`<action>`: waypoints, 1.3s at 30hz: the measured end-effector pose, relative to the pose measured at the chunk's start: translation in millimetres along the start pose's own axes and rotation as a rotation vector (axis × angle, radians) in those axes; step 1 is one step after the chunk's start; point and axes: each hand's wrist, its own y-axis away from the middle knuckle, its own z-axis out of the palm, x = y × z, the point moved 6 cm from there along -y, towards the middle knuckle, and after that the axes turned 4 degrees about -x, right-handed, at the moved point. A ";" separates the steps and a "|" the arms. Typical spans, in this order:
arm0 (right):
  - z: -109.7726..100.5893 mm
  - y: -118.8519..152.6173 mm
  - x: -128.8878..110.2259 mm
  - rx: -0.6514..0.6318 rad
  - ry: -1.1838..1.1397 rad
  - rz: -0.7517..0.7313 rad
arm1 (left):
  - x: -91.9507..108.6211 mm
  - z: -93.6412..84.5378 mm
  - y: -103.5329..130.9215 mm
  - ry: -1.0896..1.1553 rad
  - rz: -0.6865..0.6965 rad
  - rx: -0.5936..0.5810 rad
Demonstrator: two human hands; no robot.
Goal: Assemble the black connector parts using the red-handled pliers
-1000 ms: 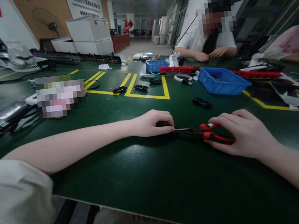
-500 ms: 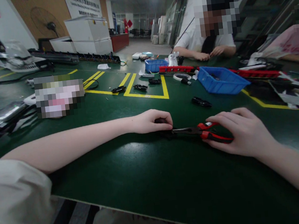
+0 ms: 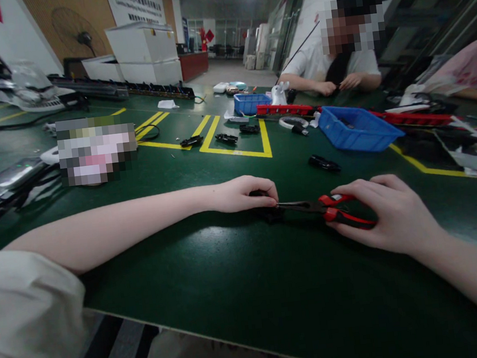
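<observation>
My right hand [image 3: 386, 214] grips the red and black handles of long-nose pliers [image 3: 328, 209]. The plier jaws point left and their tips meet the fingertips of my left hand [image 3: 249, 193]. Closed in a pinch, my left hand holds a small dark part [image 3: 258, 193] that is mostly hidden by the fingers; its kind does not show. What lies between the jaw tips is too small to make out. Beyond the pliers a black clip-like piece [image 3: 324, 163] lies on the green table [image 3: 232, 271].
Several similar black pieces [image 3: 226, 139] lie near yellow tape [image 3: 266, 141]. A large blue bin [image 3: 357, 131] and a smaller blue bin [image 3: 251, 104] stand farther back, with a red strip [image 3: 286, 108] between them. Across the table sits another person [image 3: 333, 70]. Cables and a blurred-out object occupy the left.
The plier tips have risen slightly to the left fingertips. The whole view has shifted a little; both hands keep their grips.
</observation>
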 end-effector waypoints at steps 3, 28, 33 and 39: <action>-1.0 0.1 0.0 0.008 0.008 0.000 | 1.6 0.5 -0.2 -0.022 0.021 -0.008; -2.8 -0.9 -3.6 -0.029 -0.026 0.000 | 6.8 4.9 5.5 -0.222 0.062 0.043; -1.5 0.5 -0.8 -0.032 -0.020 0.018 | 7.1 4.3 5.8 -0.393 0.030 0.056; -4.4 1.3 -2.5 -0.002 0.025 -0.030 | 10.1 9.5 5.1 -0.603 -0.043 -0.004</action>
